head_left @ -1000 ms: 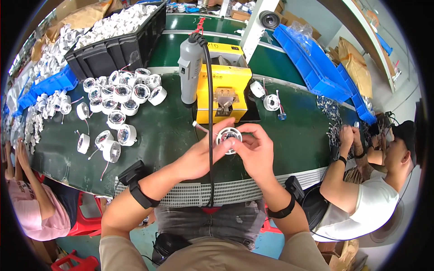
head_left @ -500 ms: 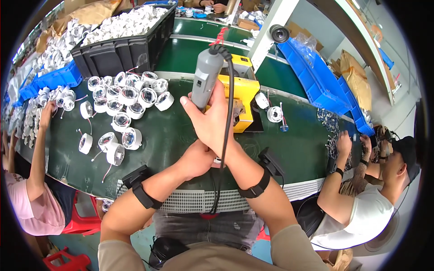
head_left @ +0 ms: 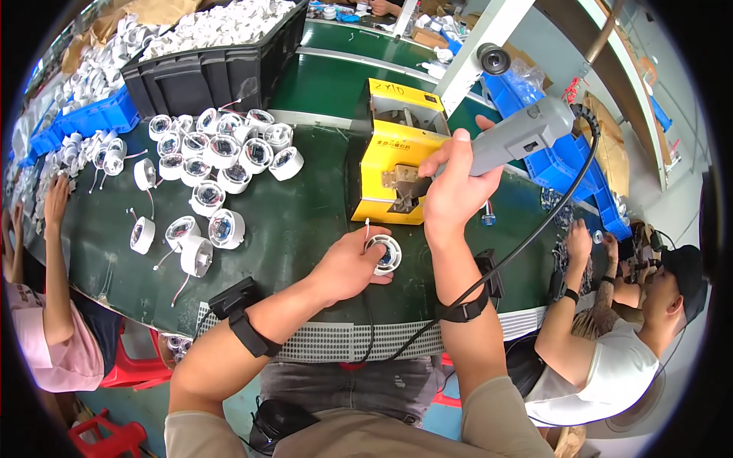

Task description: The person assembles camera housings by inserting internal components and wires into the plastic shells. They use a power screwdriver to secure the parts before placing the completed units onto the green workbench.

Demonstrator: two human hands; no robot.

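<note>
My right hand (head_left: 458,187) is wrapped round a grey electric screwdriver (head_left: 523,136), tilted with its corded end up to the right. Its tip points toward the metal outlet (head_left: 405,185) on the front of a yellow screw feeder (head_left: 368,164); whether the two touch I cannot tell. On the green table nearer me, my left hand (head_left: 347,263) grips a round white housing (head_left: 392,262) from its left side. A short white wire end stands up by those fingers.
Several round white housings (head_left: 221,153) lie grouped at the left, before a black crate (head_left: 202,88) heaped with white parts. Blue bins (head_left: 561,168) stand at the right. The screwdriver's black cable (head_left: 527,240) hangs across my right forearm. Co-workers sit on both sides.
The right hand has moved right, and the screwdriver has swung from near upright to a rightward tilt. My left hand has shifted slightly right, and the housing in it now shows.
</note>
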